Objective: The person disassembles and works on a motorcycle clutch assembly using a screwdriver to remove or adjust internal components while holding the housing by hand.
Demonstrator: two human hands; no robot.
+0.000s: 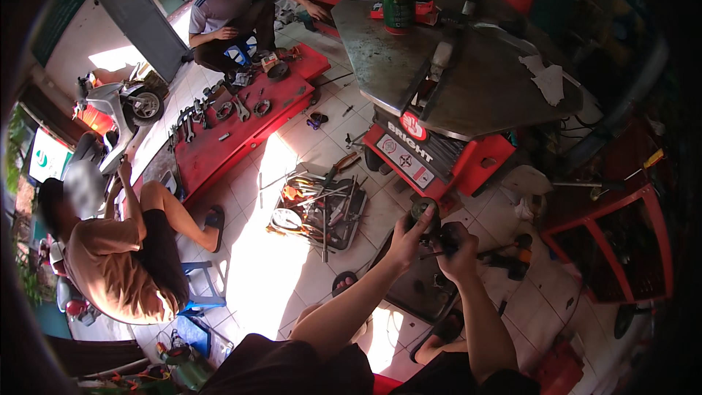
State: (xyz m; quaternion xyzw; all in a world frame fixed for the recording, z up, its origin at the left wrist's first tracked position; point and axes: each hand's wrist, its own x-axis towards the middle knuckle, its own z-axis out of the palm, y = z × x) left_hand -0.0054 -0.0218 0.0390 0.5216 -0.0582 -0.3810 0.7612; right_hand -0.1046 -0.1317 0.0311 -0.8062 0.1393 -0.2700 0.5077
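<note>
My left hand (404,241) is closed around a round, dark greenish metal part (422,209), thumb across its face. Close beside it, my right hand (460,265) grips a black piece (451,235) whose exact kind I cannot make out; a thin dark rod sticks out from it toward the left. Both hands are held above a dark shallow tray (398,294) on the floor between my feet. Left of them, an open tray of hand tools (357,232) holds screwdrivers, pliers and other loose pieces.
A tyre-changing machine (439,146) with a metal table and spray can (395,0) stands ahead. A red lift platform (241,148) carries wrenches and round parts. One person (117,256) sits at left; another (234,14) crouches behind the platform. A cordless drill (518,256) lies at right.
</note>
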